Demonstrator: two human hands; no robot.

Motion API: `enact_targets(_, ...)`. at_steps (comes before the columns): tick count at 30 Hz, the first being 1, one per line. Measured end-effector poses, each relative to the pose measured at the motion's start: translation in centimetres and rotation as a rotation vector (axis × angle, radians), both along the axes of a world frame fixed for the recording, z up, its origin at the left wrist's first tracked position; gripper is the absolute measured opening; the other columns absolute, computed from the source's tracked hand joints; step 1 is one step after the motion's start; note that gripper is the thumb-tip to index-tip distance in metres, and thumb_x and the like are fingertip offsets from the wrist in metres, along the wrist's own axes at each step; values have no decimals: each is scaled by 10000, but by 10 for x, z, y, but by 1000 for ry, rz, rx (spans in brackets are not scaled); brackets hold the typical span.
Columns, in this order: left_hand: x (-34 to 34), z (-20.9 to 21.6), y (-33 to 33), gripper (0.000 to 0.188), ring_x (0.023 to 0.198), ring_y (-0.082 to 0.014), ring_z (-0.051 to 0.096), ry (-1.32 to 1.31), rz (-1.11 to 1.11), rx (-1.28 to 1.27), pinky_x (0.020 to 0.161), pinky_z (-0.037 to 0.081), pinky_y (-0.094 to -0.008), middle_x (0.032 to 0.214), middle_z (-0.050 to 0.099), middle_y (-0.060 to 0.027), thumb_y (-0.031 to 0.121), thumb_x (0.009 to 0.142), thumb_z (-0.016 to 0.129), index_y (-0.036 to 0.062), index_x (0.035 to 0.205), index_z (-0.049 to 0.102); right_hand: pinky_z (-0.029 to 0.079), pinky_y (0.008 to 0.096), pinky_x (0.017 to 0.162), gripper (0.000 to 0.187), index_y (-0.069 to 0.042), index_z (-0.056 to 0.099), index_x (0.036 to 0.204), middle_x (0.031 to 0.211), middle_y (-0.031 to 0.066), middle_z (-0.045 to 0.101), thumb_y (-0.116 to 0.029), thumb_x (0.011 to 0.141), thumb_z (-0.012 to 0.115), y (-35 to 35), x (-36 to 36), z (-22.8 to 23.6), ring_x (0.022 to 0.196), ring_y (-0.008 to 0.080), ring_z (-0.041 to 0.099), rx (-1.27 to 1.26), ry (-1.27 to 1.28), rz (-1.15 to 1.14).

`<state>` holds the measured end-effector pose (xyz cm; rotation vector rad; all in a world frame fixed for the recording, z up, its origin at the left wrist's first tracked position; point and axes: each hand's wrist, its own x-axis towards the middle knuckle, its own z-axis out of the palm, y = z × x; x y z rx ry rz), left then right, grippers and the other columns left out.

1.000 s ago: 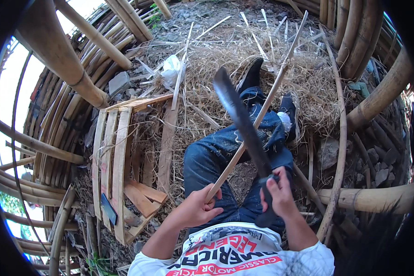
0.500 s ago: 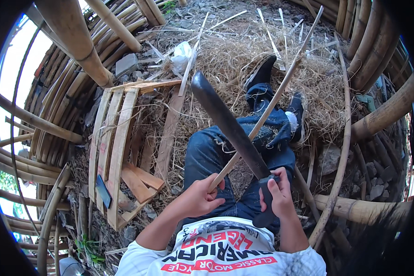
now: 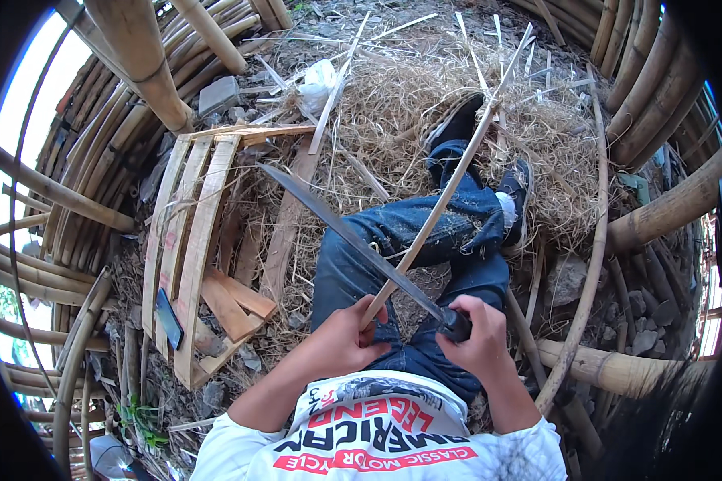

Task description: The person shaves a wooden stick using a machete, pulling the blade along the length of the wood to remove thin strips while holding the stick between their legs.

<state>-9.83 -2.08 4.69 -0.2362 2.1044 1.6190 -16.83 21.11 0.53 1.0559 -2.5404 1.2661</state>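
Observation:
A long, thin bamboo strip (image 3: 459,171) runs from my left hand (image 3: 347,337) up and away to the right, over my bent legs. My left fingers are wrapped round its near end. My right hand (image 3: 480,335) grips the black handle of a machete (image 3: 333,218), whose dark blade slants up to the left with its tip beyond my left knee. The blade crosses the strip just past my left hand, seen nearly edge-on. Whether blade and strip touch, I cannot tell.
Dry shavings (image 3: 553,160) and pale split strips cover the ground around my feet. To the left stands a slatted wooden crate (image 3: 204,208) with a phone (image 3: 168,318) on it. A white plastic bag (image 3: 318,84) lies beyond. Bamboo poles (image 3: 618,365) and stones (image 3: 569,279) lie at the right.
The machete has swung left, its tip now lower and its blade turned from broad side to nearly edge-on. The strip's far end has shifted a little left and down.

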Motion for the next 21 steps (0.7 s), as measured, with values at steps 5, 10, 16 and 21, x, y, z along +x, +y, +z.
enact_targets(5, 2, 2, 6, 353, 531, -154, 399, 30, -11, -122, 547, 370, -306, 571, 412, -42, 57, 790, 715, 6, 1043, 474, 501, 399, 628, 358, -66, 555, 945, 771, 126, 622, -37, 628, 720, -3, -15, -4, 713, 312, 652, 148, -106, 32)
enact_targets(10, 12, 8, 5, 339, 529, -156, 401, 45, -21, -107, 542, 368, -308, 566, 413, -41, 45, 798, 713, 4, 1043, 483, 484, 421, 592, 239, -81, 545, 795, 693, 95, 616, -80, 635, 723, 6, -36, -1, 666, 308, 642, 429, 93, -138)
enact_targets(16, 16, 1, 2, 298, 549, -94, 348, -48, -132, 32, 524, 332, -277, 597, 364, 16, 22, 823, 699, 14, 1029, 484, 498, 435, 577, 169, -76, 549, 782, 659, 124, 615, -89, 714, 703, 31, -58, -8, 642, 334, 647, 457, 102, -261)
enact_targets(21, 8, -2, 13, 305, 560, -78, 325, -66, -104, 94, 530, 327, -264, 615, 341, 38, 13, 826, 698, 13, 1043, 483, 508, 426, 597, 194, -78, 565, 801, 647, 132, 610, -89, 677, 715, 6, -19, -14, 643, 338, 648, 243, -21, -172)
